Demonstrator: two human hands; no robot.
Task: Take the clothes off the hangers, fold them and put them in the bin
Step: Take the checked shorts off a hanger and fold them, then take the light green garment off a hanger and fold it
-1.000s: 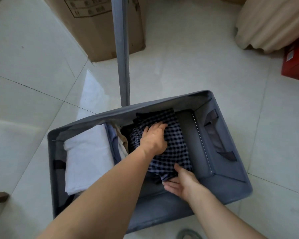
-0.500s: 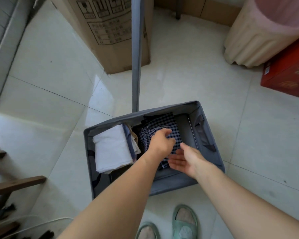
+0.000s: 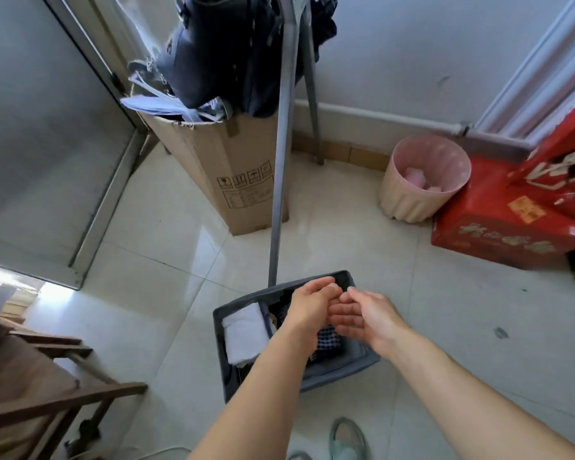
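A grey fabric bin (image 3: 342, 371) stands on the floor right in front of me. Inside it lie a folded white cloth (image 3: 244, 330) on the left and a folded blue checked garment (image 3: 327, 338) in the middle. My left hand (image 3: 311, 307) and my right hand (image 3: 367, 315) hover above the bin, close together, fingers relaxed and holding nothing. Dark clothes (image 3: 233, 44) hang on the grey rack (image 3: 281, 161) behind the bin.
A tall cardboard box (image 3: 226, 167) with papers stands beside the rack leg. A pink ribbed wastebasket (image 3: 422, 180) and red boxes (image 3: 518, 220) sit to the right by the wall. A wooden chair (image 3: 30, 386) is at the lower left. My slippered feet (image 3: 346, 439) are below.
Both hands have lifted out of the bin, leaving the checked garment inside. The view has risen and now takes in the rack and hanging clothes.
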